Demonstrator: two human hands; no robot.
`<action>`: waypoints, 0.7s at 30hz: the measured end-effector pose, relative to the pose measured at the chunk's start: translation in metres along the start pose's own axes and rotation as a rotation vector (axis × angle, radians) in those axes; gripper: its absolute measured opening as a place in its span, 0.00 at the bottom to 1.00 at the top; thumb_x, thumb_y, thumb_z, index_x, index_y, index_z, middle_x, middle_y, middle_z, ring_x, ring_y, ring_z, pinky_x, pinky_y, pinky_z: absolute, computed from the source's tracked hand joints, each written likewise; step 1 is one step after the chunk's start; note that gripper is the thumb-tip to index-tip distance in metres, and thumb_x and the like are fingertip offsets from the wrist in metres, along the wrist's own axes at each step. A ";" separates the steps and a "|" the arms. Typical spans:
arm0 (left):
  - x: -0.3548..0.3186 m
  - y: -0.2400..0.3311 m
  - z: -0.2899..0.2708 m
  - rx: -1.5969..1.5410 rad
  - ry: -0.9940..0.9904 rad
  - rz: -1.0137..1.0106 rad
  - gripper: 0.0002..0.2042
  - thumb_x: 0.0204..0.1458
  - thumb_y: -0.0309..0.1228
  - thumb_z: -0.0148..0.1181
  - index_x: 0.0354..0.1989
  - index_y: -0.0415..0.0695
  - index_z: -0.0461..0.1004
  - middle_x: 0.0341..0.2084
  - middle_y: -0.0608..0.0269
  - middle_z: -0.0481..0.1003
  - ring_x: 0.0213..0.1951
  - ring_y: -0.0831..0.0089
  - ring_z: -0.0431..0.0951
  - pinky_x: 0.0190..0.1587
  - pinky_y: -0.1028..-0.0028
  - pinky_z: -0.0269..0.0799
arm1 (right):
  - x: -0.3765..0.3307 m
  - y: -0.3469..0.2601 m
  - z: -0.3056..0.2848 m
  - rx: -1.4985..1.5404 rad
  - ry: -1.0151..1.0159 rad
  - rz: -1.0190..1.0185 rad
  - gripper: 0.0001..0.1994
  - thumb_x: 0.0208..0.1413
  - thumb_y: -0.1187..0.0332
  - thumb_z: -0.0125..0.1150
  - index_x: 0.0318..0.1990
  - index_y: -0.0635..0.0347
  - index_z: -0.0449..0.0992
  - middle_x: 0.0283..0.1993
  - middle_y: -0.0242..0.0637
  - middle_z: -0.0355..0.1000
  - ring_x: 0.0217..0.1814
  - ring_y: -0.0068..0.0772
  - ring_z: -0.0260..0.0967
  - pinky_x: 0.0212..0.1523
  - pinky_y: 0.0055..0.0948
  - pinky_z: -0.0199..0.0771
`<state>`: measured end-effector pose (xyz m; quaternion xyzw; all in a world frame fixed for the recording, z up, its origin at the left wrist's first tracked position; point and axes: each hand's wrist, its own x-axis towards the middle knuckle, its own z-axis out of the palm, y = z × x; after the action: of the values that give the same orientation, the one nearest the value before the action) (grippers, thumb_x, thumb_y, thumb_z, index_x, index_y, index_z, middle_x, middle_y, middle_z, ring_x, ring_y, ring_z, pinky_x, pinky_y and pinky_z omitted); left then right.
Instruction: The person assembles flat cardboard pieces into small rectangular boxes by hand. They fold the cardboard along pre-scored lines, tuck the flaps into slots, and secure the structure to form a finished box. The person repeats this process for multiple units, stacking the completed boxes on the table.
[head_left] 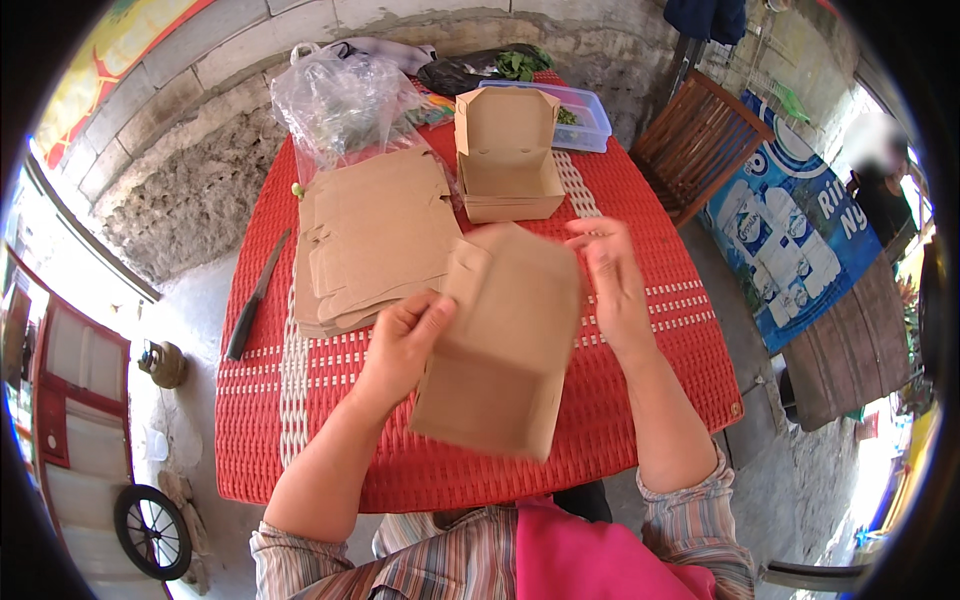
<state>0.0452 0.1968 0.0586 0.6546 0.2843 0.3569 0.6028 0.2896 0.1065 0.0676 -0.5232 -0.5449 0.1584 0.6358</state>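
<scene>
Cardboard box (500, 390), partly folded, is between our two hands, above the red woven worktop (262, 420); its long axis runs away from us, leaning slightly right at the far end. Our left hand (405, 338) is nearer, its fingers clamped on the left edge. Our right hand (615, 288), blurred, has fingers apart just beside the right edge, seemingly not touching. We see smooth, brown, thin board with straight creases.

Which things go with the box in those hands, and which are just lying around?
Likely belong:
- cardboard box in the left hand
- flat cardboard stack
- open-lidded box

Probably just lying there:
- knife
- clear plastic bag
- plastic tub
</scene>
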 end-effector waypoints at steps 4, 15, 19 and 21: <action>0.012 -0.007 -0.007 -0.363 0.240 -0.078 0.09 0.68 0.34 0.52 0.35 0.48 0.75 0.26 0.77 0.73 0.26 0.87 0.72 0.28 0.81 0.70 | 0.002 0.005 -0.001 0.048 -0.065 0.026 0.15 0.71 0.62 0.50 0.59 0.57 0.65 0.49 0.36 0.70 0.53 0.27 0.69 0.58 0.31 0.68; 0.014 -0.024 -0.016 -0.225 0.117 0.012 0.13 0.70 0.36 0.48 0.48 0.39 0.74 0.39 0.64 0.78 0.42 0.78 0.78 0.48 0.73 0.74 | 0.003 0.025 0.007 0.247 -0.098 0.307 0.13 0.62 0.78 0.56 0.53 0.56 0.74 0.38 0.25 0.70 0.42 0.17 0.67 0.47 0.20 0.67; 0.024 -0.023 -0.031 0.482 0.198 0.242 0.12 0.67 0.36 0.50 0.50 0.40 0.72 0.42 0.58 0.78 0.48 0.68 0.76 0.55 0.66 0.68 | 0.020 0.051 -0.042 0.174 0.313 0.214 0.13 0.63 0.78 0.55 0.53 0.57 0.76 0.40 0.26 0.70 0.43 0.17 0.66 0.46 0.20 0.67; 0.032 -0.035 -0.044 0.826 0.307 0.389 0.12 0.65 0.34 0.52 0.51 0.41 0.72 0.46 0.58 0.78 0.51 0.63 0.76 0.58 0.62 0.66 | 0.026 0.067 -0.068 0.188 0.492 0.146 0.12 0.64 0.78 0.54 0.53 0.58 0.76 0.42 0.28 0.71 0.44 0.19 0.67 0.48 0.21 0.67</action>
<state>0.0303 0.2518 0.0284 0.8201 0.3601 0.4128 0.1652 0.3812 0.1197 0.0348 -0.5227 -0.3179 0.1218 0.7816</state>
